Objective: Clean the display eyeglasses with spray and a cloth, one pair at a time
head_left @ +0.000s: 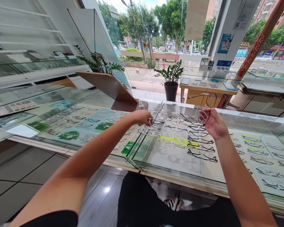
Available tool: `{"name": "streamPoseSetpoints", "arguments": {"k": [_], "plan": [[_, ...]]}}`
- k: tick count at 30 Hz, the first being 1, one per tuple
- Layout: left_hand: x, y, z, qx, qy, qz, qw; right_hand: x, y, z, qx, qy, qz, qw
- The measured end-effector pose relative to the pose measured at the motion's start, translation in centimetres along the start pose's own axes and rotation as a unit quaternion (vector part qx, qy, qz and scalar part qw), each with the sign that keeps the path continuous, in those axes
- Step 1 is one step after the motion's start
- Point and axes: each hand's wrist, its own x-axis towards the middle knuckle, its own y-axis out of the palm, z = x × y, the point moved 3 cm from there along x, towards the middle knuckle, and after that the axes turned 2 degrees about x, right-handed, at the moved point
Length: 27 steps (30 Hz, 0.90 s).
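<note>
My right hand (214, 123) holds a pair of dark thin-rimmed glasses (211, 100) by one lens rim, raised above the glass counter (175, 160). Its other lens and a temple stick up over the fingers. My left hand (144, 118) is over the counter at the centre, fingers curled together beside a row of glasses (149, 130); whether something is pinched in them is too small to tell. Between the hands, several clear and dark frames lie in rows, with a column of black glasses (202, 155) under my right hand. A small clear bottle (141, 105) stands just behind my left hand.
A brown angled board (109, 86) stands at the back left of the counter. More eyeglasses (269, 171) lie inside the case at the right. Behind the counter are a potted plant (171, 90) and a wooden display table (208, 90). The counter's front edge runs close to my body.
</note>
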Motion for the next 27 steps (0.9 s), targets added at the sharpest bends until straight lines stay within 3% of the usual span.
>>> {"name": "streamPoseSetpoints", "arguments": {"k": [8, 14, 20, 24, 27], "plan": [[-1.1, -0.2, -0.4, 0.005, -0.002, -0.054, 0.999, -0.1, 0.1, 0.0, 0.006, 0.004, -0.009, 1.0], [-3.3, 0.9, -1.3, -0.016, 0.026, -0.006, 1.0, -0.2, -0.1, 0.0, -0.006, 0.004, -0.023, 1.0], [-3.6, 2.2, -1.7, -0.018, 0.032, -0.021, 0.999, -0.2, 0.0, 0.0, -0.014, 0.007, -0.025, 1.0], [-3.7, 1.6, -0.6, -0.035, -0.003, -0.046, 0.998, -0.2, 0.0, 0.0, -0.014, 0.007, -0.023, 1.0], [-3.6, 0.8, 1.1, -0.05, -0.08, -0.093, 0.991, -0.2, 0.0, 0.0, -0.009, 0.01, -0.021, 1.0]]}}
